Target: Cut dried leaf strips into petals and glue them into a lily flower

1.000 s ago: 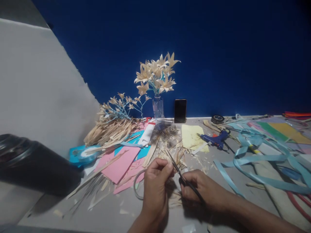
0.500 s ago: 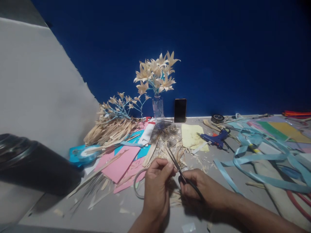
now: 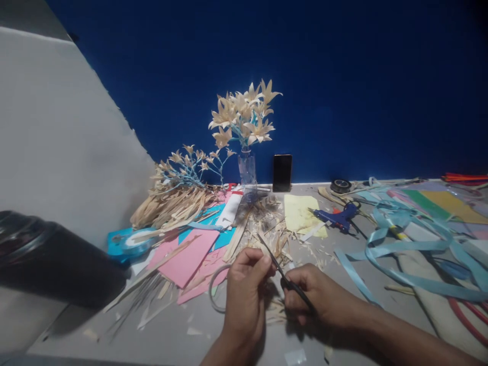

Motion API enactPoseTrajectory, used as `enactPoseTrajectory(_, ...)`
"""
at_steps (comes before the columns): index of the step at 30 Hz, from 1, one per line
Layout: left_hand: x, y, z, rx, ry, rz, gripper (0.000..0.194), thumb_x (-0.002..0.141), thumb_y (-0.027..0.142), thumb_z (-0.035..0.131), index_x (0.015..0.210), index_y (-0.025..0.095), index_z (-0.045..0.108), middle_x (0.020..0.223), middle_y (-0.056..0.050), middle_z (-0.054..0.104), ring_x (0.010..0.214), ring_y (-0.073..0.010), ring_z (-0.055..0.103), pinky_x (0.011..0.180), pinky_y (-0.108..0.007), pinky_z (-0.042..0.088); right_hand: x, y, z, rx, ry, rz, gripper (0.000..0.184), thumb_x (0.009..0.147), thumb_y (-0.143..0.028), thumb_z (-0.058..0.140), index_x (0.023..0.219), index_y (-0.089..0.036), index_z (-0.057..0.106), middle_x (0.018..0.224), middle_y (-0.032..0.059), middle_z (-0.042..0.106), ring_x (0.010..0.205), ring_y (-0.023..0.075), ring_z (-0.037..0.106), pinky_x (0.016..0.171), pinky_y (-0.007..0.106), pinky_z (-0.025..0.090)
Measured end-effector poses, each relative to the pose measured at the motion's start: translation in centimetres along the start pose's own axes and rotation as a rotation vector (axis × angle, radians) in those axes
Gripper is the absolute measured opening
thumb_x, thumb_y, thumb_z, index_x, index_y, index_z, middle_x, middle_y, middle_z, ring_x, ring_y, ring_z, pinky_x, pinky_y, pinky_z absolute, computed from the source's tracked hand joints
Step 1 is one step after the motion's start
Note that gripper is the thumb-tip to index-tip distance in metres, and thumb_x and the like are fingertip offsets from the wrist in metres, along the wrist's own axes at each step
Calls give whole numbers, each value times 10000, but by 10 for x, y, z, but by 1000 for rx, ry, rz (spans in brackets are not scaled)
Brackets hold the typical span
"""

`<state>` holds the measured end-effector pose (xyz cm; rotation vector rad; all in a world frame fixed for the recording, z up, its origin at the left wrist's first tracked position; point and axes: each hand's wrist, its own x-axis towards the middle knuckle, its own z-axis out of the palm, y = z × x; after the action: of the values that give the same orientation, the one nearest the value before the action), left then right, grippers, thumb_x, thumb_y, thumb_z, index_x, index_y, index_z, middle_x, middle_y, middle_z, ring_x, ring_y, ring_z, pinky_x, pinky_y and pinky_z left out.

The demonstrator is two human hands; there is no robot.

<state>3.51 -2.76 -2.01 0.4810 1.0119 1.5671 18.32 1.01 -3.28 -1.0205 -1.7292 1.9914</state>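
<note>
My right hand grips a pair of dark scissors, its blades closed together and pointing up and left. Beside the blades, my left hand is closed in a pinch, thumb against the fingers; whatever it holds is hidden behind them or too small to make out. The blades pass right by the left fingertips. Beneath and beyond both hands lie pale dried-leaf scraps. A grey ring-shaped roll rests on the table just left of my left hand.
A clear bottle holds pale flowers at the back, near a phone. Rightward are a blue glue gun and loose blue ribbon. Pink paper, dried leaf strips and a dark cylinder are leftward.
The scissors' blades, slightly parted before, have come together beside my left fingertips. My left hand keeps nearly the same place and pinch.
</note>
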Motion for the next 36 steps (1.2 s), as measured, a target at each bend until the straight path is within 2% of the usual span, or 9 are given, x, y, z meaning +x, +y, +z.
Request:
enactPoseTrajectory(3, -1, 5, 0, 22, -19, -18, 228, 710, 255, 802, 742, 188, 587, 661, 5, 646, 615, -117, 561, 572, -206, 421, -3, -3, -3, -30, -14, -13, 327, 741, -388, 681, 543, -163, 551, 464, -21, 522, 409, 66, 420, 400, 176, 255)
enactPoseTrajectory(8, -1, 10, -7, 92, -60, -2, 206, 721, 250, 774, 722, 190, 576, 665, 2, 649, 577, -107, 539, 552, -210, 407, -8, -8, -5, -156, -78, -118, 482, 804, -577, 649, 580, -164, 544, 515, -7, 535, 465, 80, 435, 433, 187, 290)
enactPoseTrajectory(14, 3, 8, -14, 155, -109, 49, 176, 738, 251, 757, 710, 192, 593, 682, -16, 670, 631, -131, 572, 593, -235, 435, -8, -11, -3, -149, -77, -92, 569, 783, -677, 648, 570, -166, 523, 505, -10, 516, 450, 75, 410, 429, 194, 278)
enactPoseTrajectory(18, 3, 7, -14, 185, -110, 64, 169, 750, 255, 751, 718, 195, 597, 681, -10, 667, 624, -125, 565, 591, -234, 431, -8, -12, -3, -136, -78, -97, 511, 784, -605, 672, 567, -168, 520, 498, -15, 511, 448, 75, 405, 436, 192, 299)
enactPoseTrajectory(25, 3, 9, -15, 187, -98, 22, 190, 749, 267, 747, 720, 202, 571, 684, -1, 662, 564, -112, 534, 544, -229, 410, -7, -12, -2, -85, -15, 37, 257, 730, -281, 636, 522, -169, 535, 458, -28, 517, 407, 66, 402, 395, 176, 263)
enactPoseTrajectory(32, 2, 13, -15, 215, -166, 12, 149, 747, 211, 727, 724, 190, 582, 709, -16, 671, 627, -122, 555, 575, -225, 424, -6, -13, -2, -45, 1, 48, 238, 670, -292, 675, 519, -163, 544, 452, -31, 521, 410, 65, 408, 404, 187, 257)
enactPoseTrajectory(36, -1, 14, -16, 205, -230, -82, 157, 753, 220, 735, 721, 182, 586, 625, -8, 637, 562, -114, 518, 534, -220, 385, -4, -10, -4, 97, 102, -22, 237, 697, -340, 739, 648, -153, 602, 541, -23, 577, 469, 89, 475, 457, 203, 347)
